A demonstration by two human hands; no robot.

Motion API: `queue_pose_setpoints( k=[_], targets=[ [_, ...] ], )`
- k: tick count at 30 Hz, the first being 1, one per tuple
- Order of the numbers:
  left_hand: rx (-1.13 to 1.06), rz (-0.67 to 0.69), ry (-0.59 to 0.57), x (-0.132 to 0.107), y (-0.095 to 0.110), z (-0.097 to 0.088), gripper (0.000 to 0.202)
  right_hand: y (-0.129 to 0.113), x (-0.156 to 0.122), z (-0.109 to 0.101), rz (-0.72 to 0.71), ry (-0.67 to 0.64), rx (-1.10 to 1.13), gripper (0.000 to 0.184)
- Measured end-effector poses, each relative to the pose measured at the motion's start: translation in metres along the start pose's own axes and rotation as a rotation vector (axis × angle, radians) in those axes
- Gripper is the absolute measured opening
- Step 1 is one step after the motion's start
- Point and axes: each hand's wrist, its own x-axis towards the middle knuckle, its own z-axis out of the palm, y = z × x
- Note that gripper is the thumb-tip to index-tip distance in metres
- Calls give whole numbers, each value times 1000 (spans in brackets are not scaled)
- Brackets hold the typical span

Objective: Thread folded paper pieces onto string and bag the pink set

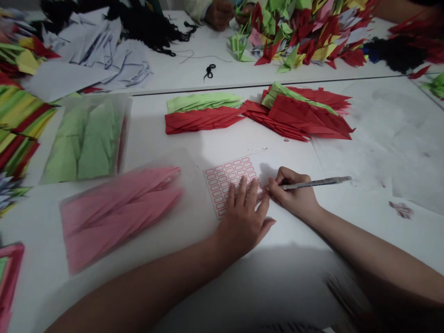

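Note:
A white sheet of red-bordered label stickers point(222, 180) lies on the white table in front of me. My left hand point(243, 217) rests flat on its lower right part, fingers spread, covering some of the labels. Just right of the sheet, my right hand point(294, 192) grips a pen point(319, 182), its barrel slanting out to the right. The pen's tip is near the sheet's right edge, by my left fingers; whether it touches the paper I cannot tell. Beyond the sheet lies a thin needle or pin-like piece point(258, 149).
Clear bags of folded pink paper point(121, 208) and folded green paper point(83, 138) lie at left. Red folded papers point(298, 113) and green ones point(204, 101) lie ahead. Across the table are a colourful paper heap point(305, 32), black yarn point(149, 27), white papers point(93, 51) and another person's hands point(220, 14).

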Motion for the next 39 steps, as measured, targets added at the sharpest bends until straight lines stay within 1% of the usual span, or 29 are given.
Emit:
queue_pose_setpoints(
  k=[7,15,21,26,39],
  targets=[
    [-2,-1,-2,0,0,0,60,-1,1,0,-10,-10,12,28],
    [7,3,0,0,0,1,61,0,0,-1,6,14,4,28],
    [8,-1,-10,0,0,0,61,0,0,-1,15,-1,20,29],
    [8,0,-4,0,0,0,62,0,0,-2,6,21,-4,29],
    [3,-1,-5,0,0,0,60,-1,0,-1,11,15,-23,27]
  ],
)
